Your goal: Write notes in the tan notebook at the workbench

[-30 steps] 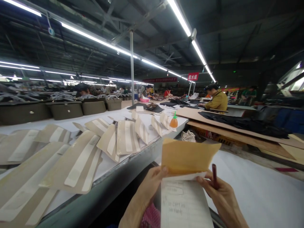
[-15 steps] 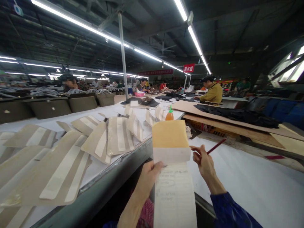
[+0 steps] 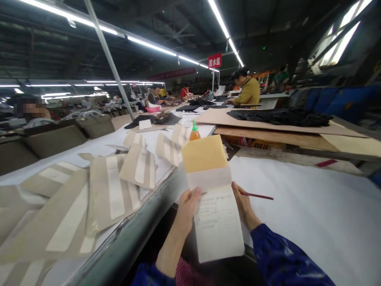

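A small notepad point(image 3: 216, 222) with handwriting on its white page stands upright in front of me, its yellow-brown cover point(image 3: 204, 154) flipped up and back. My left hand point(image 3: 187, 208) grips the pad's left edge, thumb on the page. My right hand point(image 3: 243, 204) holds the right edge and also pinches a thin red pencil point(image 3: 258, 196) that points out to the right over the white table point(image 3: 312, 206).
On the left bench point(image 3: 154, 194) lie several beige fabric pieces with white strips point(image 3: 113, 190). An orange bottle with a green cap point(image 3: 195, 133) stands behind the pad. Cardboard sheets with black cloth point(image 3: 279, 117) lie farther right. Other people sit working in the distance.
My view has swung left and down. The pad has come lower and closer, and my right hand has moved back onto its right edge with the pencil now lying level.
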Available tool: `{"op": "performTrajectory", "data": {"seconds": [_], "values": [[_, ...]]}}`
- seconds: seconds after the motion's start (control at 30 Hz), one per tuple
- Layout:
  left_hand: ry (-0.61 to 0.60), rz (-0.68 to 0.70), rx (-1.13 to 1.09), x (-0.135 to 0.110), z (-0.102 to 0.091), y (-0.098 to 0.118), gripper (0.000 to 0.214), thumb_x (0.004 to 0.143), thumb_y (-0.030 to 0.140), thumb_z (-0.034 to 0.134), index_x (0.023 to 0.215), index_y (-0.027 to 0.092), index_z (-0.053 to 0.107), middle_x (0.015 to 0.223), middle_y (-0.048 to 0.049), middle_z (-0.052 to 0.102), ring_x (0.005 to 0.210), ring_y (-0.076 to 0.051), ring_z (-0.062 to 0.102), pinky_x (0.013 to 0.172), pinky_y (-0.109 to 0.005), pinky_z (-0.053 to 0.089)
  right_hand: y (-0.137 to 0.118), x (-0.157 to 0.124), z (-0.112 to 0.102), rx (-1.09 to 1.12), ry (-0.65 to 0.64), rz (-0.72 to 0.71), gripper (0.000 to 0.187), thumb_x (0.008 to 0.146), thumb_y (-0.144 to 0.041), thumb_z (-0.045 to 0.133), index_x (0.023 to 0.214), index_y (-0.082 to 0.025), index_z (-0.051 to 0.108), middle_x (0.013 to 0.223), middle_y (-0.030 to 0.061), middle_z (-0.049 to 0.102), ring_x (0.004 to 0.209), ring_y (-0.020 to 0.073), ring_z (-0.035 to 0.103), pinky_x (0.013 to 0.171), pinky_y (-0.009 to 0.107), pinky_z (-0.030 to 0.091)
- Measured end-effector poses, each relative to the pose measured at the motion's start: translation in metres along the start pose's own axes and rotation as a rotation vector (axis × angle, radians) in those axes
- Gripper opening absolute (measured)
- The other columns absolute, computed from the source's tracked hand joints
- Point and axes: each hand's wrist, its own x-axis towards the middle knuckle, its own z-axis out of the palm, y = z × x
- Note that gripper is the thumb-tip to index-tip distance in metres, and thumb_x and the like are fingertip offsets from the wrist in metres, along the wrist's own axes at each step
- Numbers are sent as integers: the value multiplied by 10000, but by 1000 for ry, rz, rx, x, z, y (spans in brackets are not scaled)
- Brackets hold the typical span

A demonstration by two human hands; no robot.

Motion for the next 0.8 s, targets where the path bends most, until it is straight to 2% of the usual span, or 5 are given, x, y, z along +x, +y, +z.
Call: {"op": "performTrajectory", "data": {"seconds": [0.2,0.33,0.43,0.63,0.8], "values": [[31,16,-12,81,10,-37,470,749,460,757,1008,84,643,944,-114,723,819,-205,676,754,-305,526,5,34,-17,427,171,-2,315,919,-444,572,831,-142,560,698,-37,529,521,54,432,481,193,394],[42,24,58,130,2,-64,512,742,496,742,1018,76,644,957,-129,711,834,-209,663,800,-321,511,10,48,-22,666,214,35,208,908,-327,602,851,-132,559,726,-38,521,524,39,408,470,166,382],[50,42,173,162,-10,-80,476,774,501,700,969,70,645,907,-116,696,814,-189,633,761,-290,489,11,55,-23,751,256,42,154,912,-267,599,867,-124,568,758,-31,544,527,30,413,460,147,378],[46,65,452,201,-38,-97,363,819,462,627,820,100,647,738,-30,598,693,-121,481,619,-224,371,10,63,-20,637,273,64,256,860,-342,655,980,-117,631,866,11,615,542,20,419,482,143,392],[11,61,535,211,-50,-103,358,865,456,555,877,112,652,759,-21,616,710,-133,507,634,-234,369,17,52,1,270,160,85,345,682,-431,812,778,-157,627,602,-47,524,478,17,363,453,149,286]]}}
